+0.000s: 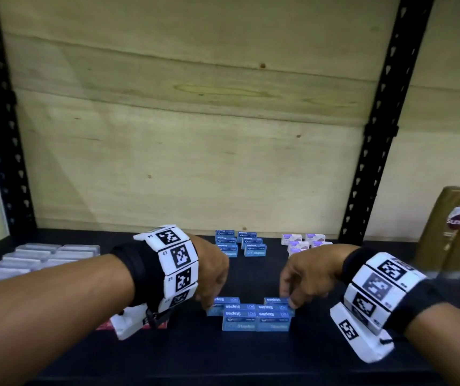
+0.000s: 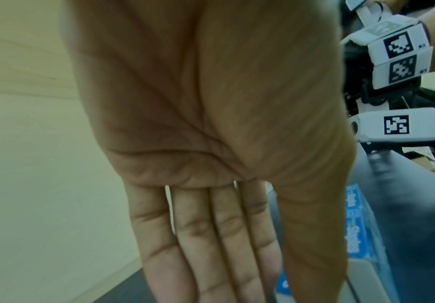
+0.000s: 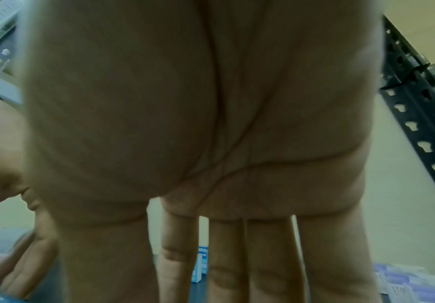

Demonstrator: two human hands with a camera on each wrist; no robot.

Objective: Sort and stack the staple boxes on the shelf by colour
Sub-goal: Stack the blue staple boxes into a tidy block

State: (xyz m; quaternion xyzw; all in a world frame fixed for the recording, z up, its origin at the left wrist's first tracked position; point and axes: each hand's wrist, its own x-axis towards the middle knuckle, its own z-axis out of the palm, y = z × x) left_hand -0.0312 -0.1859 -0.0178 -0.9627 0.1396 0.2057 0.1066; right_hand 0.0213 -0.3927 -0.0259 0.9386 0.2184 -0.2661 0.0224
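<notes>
Several blue staple boxes [image 1: 255,316] sit stacked in a tight cluster at the front middle of the black shelf [image 1: 251,358]. My left hand [image 1: 212,298] reaches down on the cluster's left end. Its thumb and straight fingers [image 2: 211,246] pinch the leftmost blue box [image 2: 359,229]. My right hand [image 1: 288,298] comes down on the right end, thumb and fingertips pinching the upper right blue box [image 1: 274,300]. Further back stand a sorted group of blue boxes [image 1: 240,246] and a group of white-and-purple boxes [image 1: 304,243]. The right wrist view shows mostly palm; the fingertips are out of frame.
Clear plastic cases [image 1: 28,260] fill the shelf's left side. A red box [image 1: 103,325] lies under my left wrist. Gold bottles [image 1: 451,232] stand at the right. Black slotted uprights [image 1: 373,135] frame a plywood back panel.
</notes>
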